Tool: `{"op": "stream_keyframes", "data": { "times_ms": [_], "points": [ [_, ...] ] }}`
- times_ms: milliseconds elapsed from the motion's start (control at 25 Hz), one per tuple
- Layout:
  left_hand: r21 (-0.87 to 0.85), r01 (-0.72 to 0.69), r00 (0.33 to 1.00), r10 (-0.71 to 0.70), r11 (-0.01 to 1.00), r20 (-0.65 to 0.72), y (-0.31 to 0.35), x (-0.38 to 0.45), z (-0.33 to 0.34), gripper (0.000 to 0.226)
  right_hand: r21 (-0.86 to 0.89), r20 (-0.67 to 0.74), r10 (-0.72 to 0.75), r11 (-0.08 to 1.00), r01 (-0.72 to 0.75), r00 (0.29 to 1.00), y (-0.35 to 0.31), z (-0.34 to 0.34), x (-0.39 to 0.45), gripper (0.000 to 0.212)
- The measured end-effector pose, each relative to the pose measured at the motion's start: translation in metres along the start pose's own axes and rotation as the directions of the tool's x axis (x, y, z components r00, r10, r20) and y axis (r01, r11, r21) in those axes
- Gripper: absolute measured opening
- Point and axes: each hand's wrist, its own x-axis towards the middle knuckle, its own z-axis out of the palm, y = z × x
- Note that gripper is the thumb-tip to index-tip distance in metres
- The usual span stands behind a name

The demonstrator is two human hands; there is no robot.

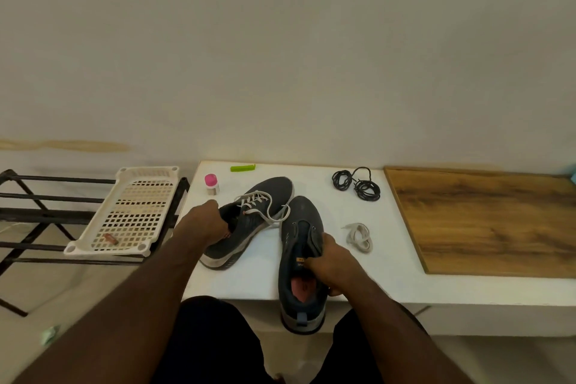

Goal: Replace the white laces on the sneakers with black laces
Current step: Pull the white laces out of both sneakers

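Two dark grey sneakers lie on a white table [249, 277]. The left sneaker [265, 196] still carries loosened white laces [258, 201]; my left hand [205, 221] grips its heel collar. The right sneaker [299, 227] has no lace and its heel hangs over the table's front edge. My right hand [330, 262] holds its tongue and right side. A removed white lace [358, 237] lies bundled to the right of this shoe. Two coils of black laces [357, 184] lie at the back of the table.
A small pink-capped bottle [212, 184] and a green clip [243, 168] sit near the table's back left corner. A wooden board [483, 221] covers the right side. A white perforated tray [131, 212] rests on a black rack [46, 212] to the left.
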Motion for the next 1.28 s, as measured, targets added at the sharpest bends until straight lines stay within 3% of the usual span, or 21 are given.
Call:
{"op": "stream_keyframes", "data": {
  "times_ms": [120, 400, 520, 640, 760, 840, 960, 1040, 1120, 1280],
  "points": [
    [0.012, -0.005, 1.000, 0.005, 1.000, 0.027, -0.002, 0.005, 0.002, 0.043, -0.024, -0.113, -0.046, 0.999, 0.043, 0.993, 0.005, 0.004, 0.004, 0.044],
    [-0.090, -0.122, 0.983, 0.108, 0.988, -0.146, 0.007, -0.015, -0.059, 0.027, 0.015, -0.204, -0.058, 0.998, 0.063, 0.977, -0.008, 0.009, 0.013, 0.031],
    [-0.118, -0.134, 0.972, 0.108, 0.984, -0.209, 0.015, -0.029, -0.088, 0.024, 0.076, -0.158, -0.095, 0.991, 0.108, 0.983, -0.031, 0.022, 0.018, 0.031],
    [-0.149, -0.120, 0.978, 0.091, 0.982, -0.189, 0.022, -0.046, -0.098, 0.016, 0.243, -0.061, -0.159, 0.955, 0.169, 0.985, -0.062, 0.041, 0.021, 0.038],
    [-0.171, -0.094, 0.986, 0.068, 0.981, -0.153, 0.028, -0.057, -0.095, 0.018, 0.420, 0.094, -0.114, 0.905, 0.065, 0.989, -0.079, 0.053, 0.023, 0.046],
    [-0.184, -0.070, 0.991, 0.048, 0.980, -0.123, 0.032, -0.062, -0.089, 0.020, 0.560, 0.158, -0.064, 0.828, -0.036, 0.985, -0.074, 0.047, 0.018, 0.045],
    [-0.177, -0.086, 0.993, 0.070, 0.980, -0.095, 0.043, -0.068, -0.074, 0.024, 0.808, -0.006, -0.026, 0.589, 0.020, 1.000, -0.059, 0.016, -0.003, 0.024],
    [-0.169, -0.117, 0.992, 0.107, 0.979, -0.071, 0.056, -0.077, -0.051, 0.022, 0.873, -0.062, -0.040, 0.482, 0.074, 0.997, -0.049, -0.008, -0.019, 0.024],
    [-0.182, -0.130, 0.991, 0.122, 0.975, -0.052, 0.069, -0.088, -0.018, 0.019, 0.844, -0.032, -0.070, 0.532, 0.064, 0.997, -0.039, -0.023, -0.031, 0.032],
    [-0.216, -0.141, 0.989, 0.130, 0.966, -0.064, 0.080, -0.107, 0.051, 0.019, 0.779, -0.033, -0.074, 0.623, 0.072, 0.997, -0.005, -0.016, -0.034, 0.026]
  ]
}}
